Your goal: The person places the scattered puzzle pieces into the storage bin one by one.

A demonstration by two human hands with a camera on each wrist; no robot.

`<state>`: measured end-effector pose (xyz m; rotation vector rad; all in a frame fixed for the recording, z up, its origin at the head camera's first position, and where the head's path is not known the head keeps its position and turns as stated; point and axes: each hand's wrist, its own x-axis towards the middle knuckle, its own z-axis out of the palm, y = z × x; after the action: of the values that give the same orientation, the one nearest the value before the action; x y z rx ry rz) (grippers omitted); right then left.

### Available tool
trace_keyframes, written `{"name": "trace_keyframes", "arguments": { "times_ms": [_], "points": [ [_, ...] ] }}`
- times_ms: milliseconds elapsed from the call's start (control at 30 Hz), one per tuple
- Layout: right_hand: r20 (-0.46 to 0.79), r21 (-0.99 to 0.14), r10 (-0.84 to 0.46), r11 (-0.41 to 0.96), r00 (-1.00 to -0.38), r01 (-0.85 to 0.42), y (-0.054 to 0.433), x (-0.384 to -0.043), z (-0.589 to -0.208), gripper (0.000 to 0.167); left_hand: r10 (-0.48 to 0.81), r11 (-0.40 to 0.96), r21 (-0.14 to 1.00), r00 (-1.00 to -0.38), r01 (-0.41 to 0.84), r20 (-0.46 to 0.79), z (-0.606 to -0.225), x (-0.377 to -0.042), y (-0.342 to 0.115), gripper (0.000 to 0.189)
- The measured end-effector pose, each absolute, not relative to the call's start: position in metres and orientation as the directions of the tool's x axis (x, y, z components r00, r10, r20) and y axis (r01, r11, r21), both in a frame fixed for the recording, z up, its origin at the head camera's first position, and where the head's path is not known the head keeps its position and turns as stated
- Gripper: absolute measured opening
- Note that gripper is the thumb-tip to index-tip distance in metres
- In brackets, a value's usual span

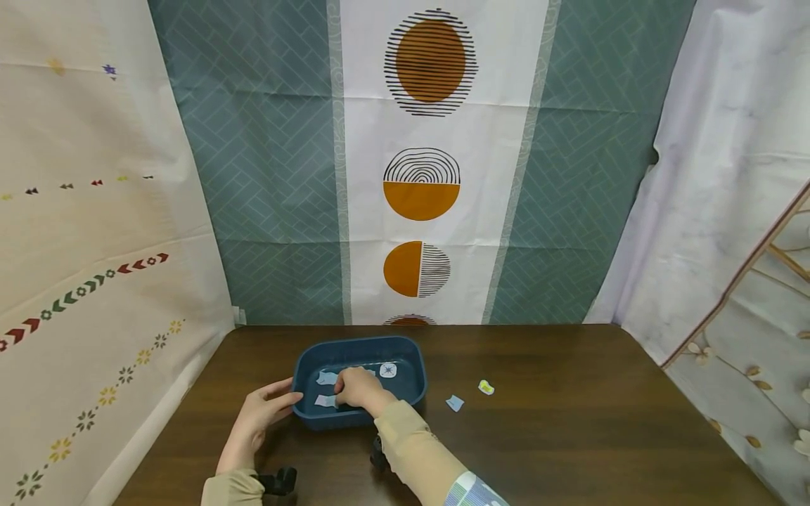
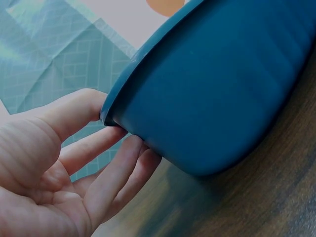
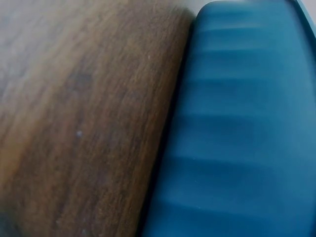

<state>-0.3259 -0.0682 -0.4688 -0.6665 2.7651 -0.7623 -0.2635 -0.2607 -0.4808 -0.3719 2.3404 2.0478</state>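
A dark blue rectangular plastic bin (image 1: 335, 422) stands on the wooden table. At its left end my left hand (image 1: 258, 416) holds the rim, thumb on the edge and fingers (image 2: 131, 153) against the outer wall below. My right hand (image 1: 361, 390) reaches over the front wall into the bin, fingers pointing down at its floor. Right by those fingertips lies a pale pinkish-blue paper piece (image 1: 325, 401); I cannot tell whether they pinch it. Behind it is a light blue piece (image 1: 327, 378). A white rounded sticker with a dark star-like print (image 1: 388, 370) lies toward the bin's right end.
On the table (image 1: 569, 422) to the right of the bin lie a light blue paper piece (image 1: 454, 403) and a small yellow-green sticker with a white border (image 1: 486, 387). A patterned cloth (image 1: 418, 281) hangs along the table's back edge, with more cloth at both sides.
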Motion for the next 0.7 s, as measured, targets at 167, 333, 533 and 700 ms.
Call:
{"name": "trace_keyframes", "arguments": {
  "times_ms": [167,333,533,700],
  "points": [
    [-0.057,-0.548,-0.478,0.749,-0.877,-0.373,-0.065,-0.323,-0.463,0.008,-0.179,0.115,0.975,-0.97,-0.189,-0.166,-0.481,-0.263,-0.261,0.057],
    [-0.024,-0.577,-0.485,0.721,-0.874,-0.384,-0.057,-0.319,-0.454,0.013,-0.175,0.117,0.974,-0.969,-0.194,-0.172,-0.48,-0.264,-0.261,0.058],
    [0.015,-0.596,-0.489,0.696,-0.872,-0.4,-0.046,-0.314,-0.445,0.018,-0.17,0.124,0.971,-0.968,-0.205,-0.183,-0.48,-0.263,-0.262,0.059],
    [0.048,-0.6,-0.474,0.69,-0.879,-0.405,-0.036,-0.311,-0.434,0.025,-0.158,0.137,0.97,-0.971,-0.201,-0.179,-0.479,-0.263,-0.263,0.059]
  ]
}}
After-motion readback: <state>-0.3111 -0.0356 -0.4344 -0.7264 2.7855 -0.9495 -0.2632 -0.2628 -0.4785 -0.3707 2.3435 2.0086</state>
